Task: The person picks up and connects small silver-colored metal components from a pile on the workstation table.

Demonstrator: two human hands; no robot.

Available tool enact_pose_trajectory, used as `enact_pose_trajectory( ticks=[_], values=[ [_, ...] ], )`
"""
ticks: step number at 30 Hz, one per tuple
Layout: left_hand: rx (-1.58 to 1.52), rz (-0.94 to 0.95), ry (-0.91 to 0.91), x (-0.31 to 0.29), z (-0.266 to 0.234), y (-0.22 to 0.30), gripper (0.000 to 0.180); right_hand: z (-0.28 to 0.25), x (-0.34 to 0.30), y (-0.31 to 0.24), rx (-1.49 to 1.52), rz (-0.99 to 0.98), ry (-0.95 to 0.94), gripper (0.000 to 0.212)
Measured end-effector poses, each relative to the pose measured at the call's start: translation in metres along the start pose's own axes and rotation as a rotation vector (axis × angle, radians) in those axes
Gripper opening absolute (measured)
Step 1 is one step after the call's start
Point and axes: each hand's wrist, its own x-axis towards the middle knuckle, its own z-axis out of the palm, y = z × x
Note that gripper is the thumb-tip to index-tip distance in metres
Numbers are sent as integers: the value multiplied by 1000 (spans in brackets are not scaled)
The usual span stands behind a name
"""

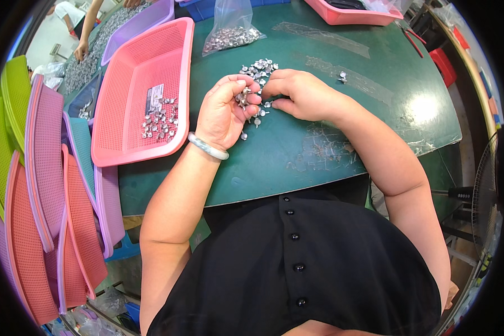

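My left hand (221, 115) is turned palm up and cupped, its fingers curled around several small silver metal pieces (243, 98) with round heads and short stems. Right beside it, my right hand (305, 96) reaches palm down to the loose pile of the same metal pieces (260, 68) on the green table. Its thumb and fingers are bent together at the pile's edge; whatever may be between the fingertips is hidden. More of these metal pieces (161, 120) lie in a pink mesh basket (115, 134) to the left.
A clear plastic bag (233, 33) of metal pieces stands behind the pile. One stray piece (342, 77) lies on the green table (252, 182) to the right. Stacked colored baskets (45, 162) crowd the left edge. A pink tray (353, 15) sits far right. Another person's hand (81, 51) is at the far left.
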Motion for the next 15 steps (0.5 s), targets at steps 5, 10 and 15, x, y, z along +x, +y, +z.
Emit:
enact_pose_trajectory(
  ticks=[5, 10, 15],
  values=[
    [29, 7, 14, 0, 1, 0, 10, 1, 0, -1, -40, -22, -30, 6],
    [57, 1, 31, 0, 1, -1, 9, -5, 0, -6, -111, 49, -93, 4],
    [65, 7, 24, 0, 0, -2, 8, -4, -1, -5, -106, 38, -23, 7]
  ],
)
